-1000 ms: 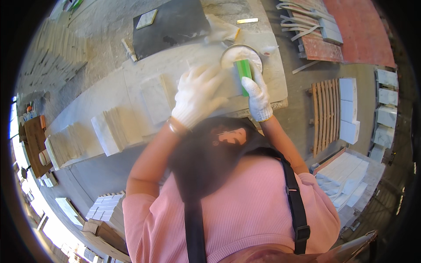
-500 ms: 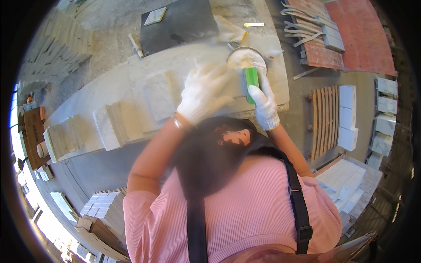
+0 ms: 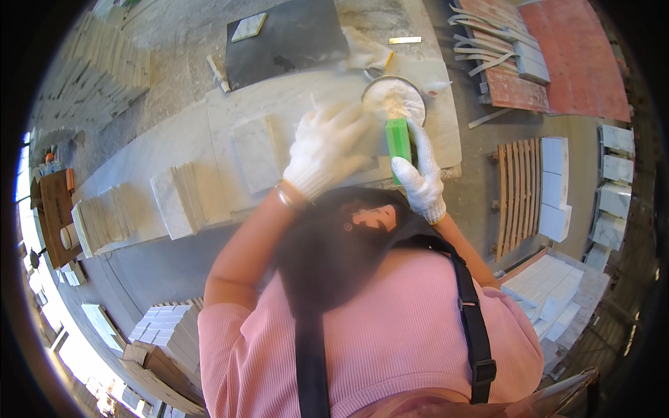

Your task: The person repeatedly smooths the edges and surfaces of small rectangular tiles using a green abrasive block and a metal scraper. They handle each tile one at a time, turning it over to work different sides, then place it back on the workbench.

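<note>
My right hand (image 3: 421, 182), in a white knit glove, grips a green rectangular block (image 3: 398, 138) with the thumb along its near side. The block's top end is at the near rim of a round bowl (image 3: 362, 96) of white powder or paste (image 3: 396, 97). My left hand (image 3: 327, 145), gloved the same way, is spread with its fingers stretched toward the block. Its fingertips are smeared by motion, and what lies beneath them is partly hidden. Left of that hand, a stack of pale marble tiles (image 3: 252, 155) rests on the slab-topped table (image 3: 216, 132).
More tile stacks (image 3: 174, 202) stand along the table's left part. Beyond the bowl lie a crumpled white glove or cloth (image 3: 366, 50) and a dark sheet (image 3: 289, 42) bearing one tile (image 3: 249, 26). A wooden pallet (image 3: 517, 198) and a red board (image 3: 575, 56) are at the right.
My right hand has drawn the green block slightly toward me, off the powder and to the bowl's near rim. My left hand has stayed nearly in place.
</note>
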`<action>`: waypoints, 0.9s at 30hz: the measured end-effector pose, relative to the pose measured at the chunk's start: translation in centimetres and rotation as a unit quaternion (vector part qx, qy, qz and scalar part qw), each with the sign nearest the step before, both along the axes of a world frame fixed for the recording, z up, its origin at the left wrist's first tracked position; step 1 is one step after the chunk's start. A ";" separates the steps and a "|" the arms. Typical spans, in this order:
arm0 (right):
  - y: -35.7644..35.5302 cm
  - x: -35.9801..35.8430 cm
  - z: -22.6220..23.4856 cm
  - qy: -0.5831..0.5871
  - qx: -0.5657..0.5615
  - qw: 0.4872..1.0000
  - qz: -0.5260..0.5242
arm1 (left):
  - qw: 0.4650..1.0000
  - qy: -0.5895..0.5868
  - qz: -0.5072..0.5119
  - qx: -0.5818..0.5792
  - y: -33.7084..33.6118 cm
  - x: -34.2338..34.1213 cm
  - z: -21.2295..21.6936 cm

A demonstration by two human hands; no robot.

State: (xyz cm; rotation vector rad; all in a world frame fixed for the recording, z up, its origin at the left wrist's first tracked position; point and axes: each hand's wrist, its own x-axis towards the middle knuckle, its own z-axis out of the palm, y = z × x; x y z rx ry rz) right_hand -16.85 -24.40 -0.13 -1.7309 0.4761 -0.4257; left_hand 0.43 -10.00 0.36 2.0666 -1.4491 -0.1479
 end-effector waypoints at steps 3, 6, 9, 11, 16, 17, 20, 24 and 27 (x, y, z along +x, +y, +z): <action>-1.0 2.0 -1.2 0.010 0.055 0.998 -0.030 | 1.000 0.002 -0.003 -0.006 -0.1 0.1 -0.1; -1.8 3.2 -1.5 0.034 0.064 0.996 -0.049 | 1.000 -0.006 -0.002 -0.010 -0.2 0.2 -0.1; -0.7 0.7 -0.2 0.001 0.107 0.994 -0.006 | 1.000 -0.004 0.001 -0.008 -0.1 0.1 -0.1; 0.0 0.2 0.1 -0.005 0.044 0.999 0.001 | 1.000 0.004 0.000 -0.010 0.0 0.0 -0.1; -1.4 3.2 -1.0 0.041 0.094 0.993 -0.056 | 1.000 0.003 -0.002 -0.012 -0.1 0.1 -0.2; -1.4 3.0 -1.0 0.029 0.103 0.993 -0.046 | 1.000 0.000 0.001 -0.006 -0.1 0.1 -0.1; -1.0 1.3 -0.4 0.013 0.062 0.998 -0.017 | 1.000 0.002 0.001 -0.017 -0.1 0.1 -0.1; 0.0 0.0 -0.3 0.009 -0.048 0.999 0.003 | 1.000 0.003 -0.002 -0.013 -0.1 0.1 -0.1; -1.3 2.5 -1.3 0.033 -0.005 0.999 -0.036 | 1.000 0.009 -0.008 -0.009 -0.3 0.2 -0.1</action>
